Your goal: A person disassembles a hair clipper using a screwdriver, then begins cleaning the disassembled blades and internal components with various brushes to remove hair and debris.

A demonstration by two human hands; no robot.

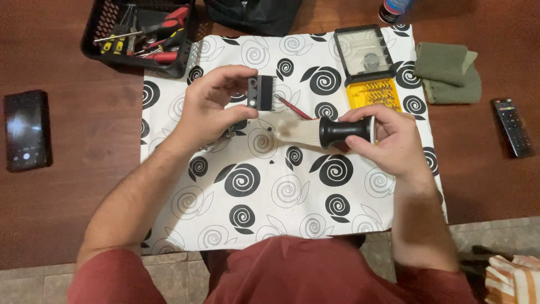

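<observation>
Both hands raised over the patterned sheet (281,197). Left hand (211,104) pinches a black toothed clipper blade (261,93) between thumb and fingers, teeth pointing right, held above the sheet's upper middle. Right hand (388,138) grips the black handle of a pale-bristled brush (320,132), bristles pointing left toward the blade, just short of it. Red-handled tool (293,108) lies on the sheet between the two. Yellow bit case (371,67), lid open, near the sheet's far right corner; folded green cloth (448,73) beside it. Black basket of tools (140,36) at the far left corner. Phone (25,130) near the table's left edge, remote (512,126) near the right.
</observation>
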